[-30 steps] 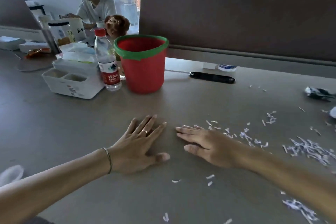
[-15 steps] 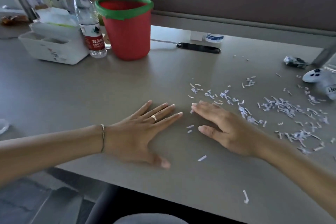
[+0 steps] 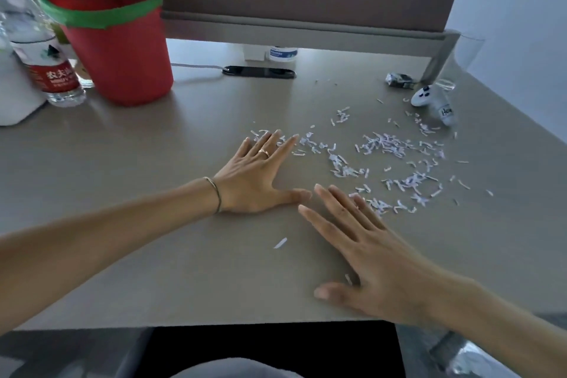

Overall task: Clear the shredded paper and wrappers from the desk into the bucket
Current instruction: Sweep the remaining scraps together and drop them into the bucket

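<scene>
Desk (image 3: 129, 255): grey-brown top, near edge at the bottom of the view, brown partition along the far side.
Right hand (image 3: 377, 258): nearest, flat on the desk with fingers straight and spread, holding nothing; fingertips at the near edge of the scraps.
Stray scrap (image 3: 279, 243): alone on bare desk, between the two forearms.
Left hand (image 3: 254, 181): palm down, fingers straight and spread (ring on one, thin bracelet at the wrist), holding nothing; fingertips among the leftmost scraps.
Shredded paper (image 3: 386, 159): loose white bits scattered right of the left hand, thinning out toward the far right.
White controller (image 3: 435, 103): beyond the scraps, far right.
Crumpled wrapper (image 3: 399, 80): just behind the controller, by the partition's foot.
Bucket (image 3: 119, 49): red with green rim, upright at far left, well apart from the paper.
Water bottle (image 3: 40, 49): just left of the bucket, red label.
Black strip (image 3: 259, 71): flat, under the partition, white cable leading left.
</scene>
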Demonstrator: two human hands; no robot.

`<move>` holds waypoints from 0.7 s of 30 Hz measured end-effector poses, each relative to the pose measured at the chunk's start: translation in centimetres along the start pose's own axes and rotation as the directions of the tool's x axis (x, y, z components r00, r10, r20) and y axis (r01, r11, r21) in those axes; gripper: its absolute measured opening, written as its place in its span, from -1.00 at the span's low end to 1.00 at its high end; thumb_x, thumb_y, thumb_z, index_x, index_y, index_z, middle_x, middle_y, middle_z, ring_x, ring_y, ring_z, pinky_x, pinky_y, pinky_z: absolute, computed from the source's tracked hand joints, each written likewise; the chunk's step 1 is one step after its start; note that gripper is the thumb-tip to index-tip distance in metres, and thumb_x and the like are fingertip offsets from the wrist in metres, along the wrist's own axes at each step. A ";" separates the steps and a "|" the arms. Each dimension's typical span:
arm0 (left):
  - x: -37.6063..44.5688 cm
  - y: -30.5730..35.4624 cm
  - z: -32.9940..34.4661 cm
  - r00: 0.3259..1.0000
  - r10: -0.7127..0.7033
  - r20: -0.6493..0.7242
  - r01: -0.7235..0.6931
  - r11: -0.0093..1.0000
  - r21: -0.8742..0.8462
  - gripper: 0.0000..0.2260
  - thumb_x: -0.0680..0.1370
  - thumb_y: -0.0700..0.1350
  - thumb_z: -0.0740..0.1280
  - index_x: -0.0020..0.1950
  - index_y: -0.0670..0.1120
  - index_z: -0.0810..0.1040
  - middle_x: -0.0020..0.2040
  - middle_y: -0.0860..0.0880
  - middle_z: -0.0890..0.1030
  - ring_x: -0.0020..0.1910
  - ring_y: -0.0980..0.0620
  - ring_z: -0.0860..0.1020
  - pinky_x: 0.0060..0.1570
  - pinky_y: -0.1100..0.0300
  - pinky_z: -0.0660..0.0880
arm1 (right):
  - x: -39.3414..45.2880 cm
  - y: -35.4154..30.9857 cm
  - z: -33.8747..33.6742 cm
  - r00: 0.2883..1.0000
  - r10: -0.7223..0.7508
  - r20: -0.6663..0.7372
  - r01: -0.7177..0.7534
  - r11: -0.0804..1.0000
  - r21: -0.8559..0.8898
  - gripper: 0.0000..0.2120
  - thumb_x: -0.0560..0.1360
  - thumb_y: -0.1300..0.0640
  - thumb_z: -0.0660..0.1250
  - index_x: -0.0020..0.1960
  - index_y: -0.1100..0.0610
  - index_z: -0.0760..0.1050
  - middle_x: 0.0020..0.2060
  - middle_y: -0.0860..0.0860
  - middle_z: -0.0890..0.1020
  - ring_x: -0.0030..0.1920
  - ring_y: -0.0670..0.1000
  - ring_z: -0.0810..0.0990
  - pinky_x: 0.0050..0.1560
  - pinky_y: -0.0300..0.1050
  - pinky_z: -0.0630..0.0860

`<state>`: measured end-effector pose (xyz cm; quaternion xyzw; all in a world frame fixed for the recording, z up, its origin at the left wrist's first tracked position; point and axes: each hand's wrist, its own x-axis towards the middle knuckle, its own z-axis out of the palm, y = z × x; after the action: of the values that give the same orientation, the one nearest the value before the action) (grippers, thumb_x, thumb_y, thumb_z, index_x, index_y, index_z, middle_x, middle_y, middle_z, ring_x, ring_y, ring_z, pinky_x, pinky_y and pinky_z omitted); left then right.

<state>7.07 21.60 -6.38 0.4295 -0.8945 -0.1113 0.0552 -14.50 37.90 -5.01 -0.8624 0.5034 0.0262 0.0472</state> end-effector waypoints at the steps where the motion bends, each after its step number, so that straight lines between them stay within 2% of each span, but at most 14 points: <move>1: 0.1 0.0 0.0 1.000 0.010 -0.011 -0.010 1.000 -0.017 -0.07 0.43 0.59 0.03 0.62 0.21 -0.30 0.67 -0.01 -0.21 0.63 0.06 -0.28 0.61 -0.04 -0.20 | 0.5 0.4 0.2 0.999 0.035 -0.011 -0.035 0.999 0.012 -0.12 0.54 -0.51 -0.02 0.58 -0.21 -0.47 0.58 -0.03 -0.46 0.56 -0.03 -0.51 0.61 0.11 -0.30; 4: -0.8 -0.4 -0.4 0.999 0.019 -0.043 -0.024 0.994 -0.110 -0.15 0.48 0.54 0.02 0.62 0.25 -0.28 0.67 0.02 -0.20 0.61 0.11 -0.30 0.61 -0.06 -0.15 | 3.2 2.0 0.2 0.991 0.118 -0.056 -0.116 0.992 0.049 -0.18 0.55 -0.48 -0.05 0.58 -0.24 -0.43 0.59 0.00 -0.43 0.57 -0.01 -0.49 0.61 0.15 -0.28; 6: -2.5 -0.7 -0.9 0.999 0.024 -0.024 -0.027 0.992 -0.125 -0.09 0.42 0.61 0.01 0.60 0.27 -0.32 0.67 0.07 -0.24 0.60 0.15 -0.34 0.61 -0.12 -0.14 | 5.4 3.3 0.2 0.983 0.172 -0.068 -0.169 0.984 0.047 -0.19 0.53 -0.51 -0.11 0.60 -0.23 -0.41 0.60 0.01 -0.42 0.58 0.02 -0.47 0.61 0.18 -0.27; 10: -6.9 1.6 -0.9 0.982 0.120 0.145 -0.120 0.993 -0.007 0.13 0.26 0.66 0.15 0.54 0.28 -0.46 0.62 0.05 -0.39 0.55 0.13 -0.47 0.58 -0.07 -0.31 | 8.9 6.3 0.0 0.946 0.303 -0.116 -0.304 0.953 0.006 -0.21 0.52 -0.48 -0.20 0.61 -0.19 -0.37 0.62 0.07 -0.36 0.61 0.10 -0.40 0.59 0.25 -0.29; 13: -6.8 3.3 -0.1 0.982 0.134 0.136 -0.142 0.989 0.050 0.15 0.28 0.63 0.22 0.56 0.24 -0.46 0.62 0.00 -0.39 0.55 0.08 -0.47 0.56 -0.07 -0.35 | 10.0 7.5 -0.6 0.916 0.357 -0.183 -0.371 0.927 -0.049 -0.20 0.50 -0.47 -0.23 0.64 -0.16 -0.30 0.64 0.12 -0.28 0.63 0.15 -0.31 0.58 0.31 -0.27; 17: -3.2 2.2 0.0 0.999 -0.002 0.033 0.002 1.000 -0.009 0.09 0.31 0.65 0.16 0.59 0.24 -0.37 0.64 0.00 -0.34 0.56 0.08 -0.45 0.57 -0.18 -0.29 | 6.4 5.7 -1.6 0.939 0.300 -0.170 -0.294 0.954 0.062 -0.16 0.47 -0.52 -0.21 0.62 -0.19 -0.34 0.64 0.06 -0.30 0.63 0.10 -0.35 0.60 0.26 -0.27; 19: -1.6 1.5 0.0 0.999 -0.049 0.008 0.050 0.999 -0.003 0.06 0.32 0.66 0.10 0.61 0.23 -0.33 0.66 -0.02 -0.28 0.59 0.06 -0.39 0.57 -0.18 -0.28 | 3.3 3.7 -2.0 0.975 0.190 -0.115 -0.181 0.980 0.083 -0.13 0.45 -0.56 -0.17 0.60 -0.22 -0.39 0.63 0.01 -0.35 0.60 0.02 -0.42 0.61 0.20 -0.26; 21: -0.4 1.4 0.1 0.998 -0.060 0.003 0.060 0.998 0.000 0.03 0.33 0.65 0.07 0.61 0.23 -0.30 0.67 -0.04 -0.22 0.61 0.04 -0.33 0.58 -0.18 -0.25 | 0.9 2.0 -1.7 0.998 0.053 -0.034 -0.052 0.998 0.029 -0.10 0.47 -0.57 -0.07 0.60 -0.22 -0.42 0.61 -0.04 -0.41 0.58 -0.02 -0.48 0.61 0.17 -0.29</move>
<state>6.26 22.72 -6.11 0.4561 -0.8812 -0.1136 0.0503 -15.78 36.02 -3.53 -0.8484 0.5270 0.0052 0.0499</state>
